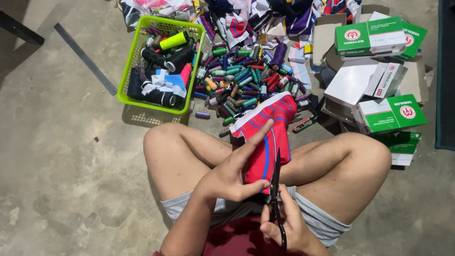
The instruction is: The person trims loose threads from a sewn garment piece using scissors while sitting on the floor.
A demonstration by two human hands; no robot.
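I sit cross-legged on a concrete floor. My left hand (233, 171) grips the near end of a red cloth strip with blue and white stripes (269, 130), index finger stretched along it. My right hand (286, 225) holds black scissors (276, 189), blades pointing up against the cloth's right edge. The cloth's far end lies over a pile of thread spools (241, 78).
A lime green basket (132, 61) with large spools and cloth sits at far left. Green and white cardboard boxes (379, 76) are stacked at right. Fabric scraps (256, 19) lie at the top. A grey flat bar (85, 59) rests on the floor.
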